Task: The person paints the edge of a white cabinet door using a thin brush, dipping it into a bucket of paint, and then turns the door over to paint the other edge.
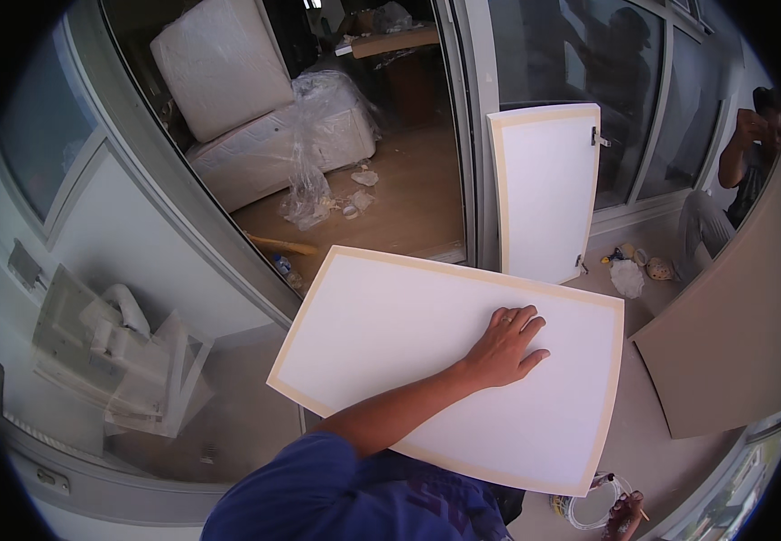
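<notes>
A white rectangular panel [390, 325] with cream-coloured edge strips lies tilted in front of me, close against my body. My left hand [506, 347] rests on its upper face with the fingers lightly bent and spread, holding nothing. Low on the right, my right hand [625, 518] is partly cut off by the picture's edge. Its fingers are closed around a thin, yellowish, pencil-like stick [645, 516]. Beside that hand is a whitish, see-through ring or coil [593, 507], partly covered by the panel's corner; I cannot tell exactly what it is.
A second white panel [544, 189] with metal hinges leans by the glass doors. A large beige board [724, 316] stands at right, near another person [742, 162]. Bags and small items [629, 270] lie there. Left are plastic-wrapped pieces [124, 352]; through the doorway, a wrapped mattress [291, 149].
</notes>
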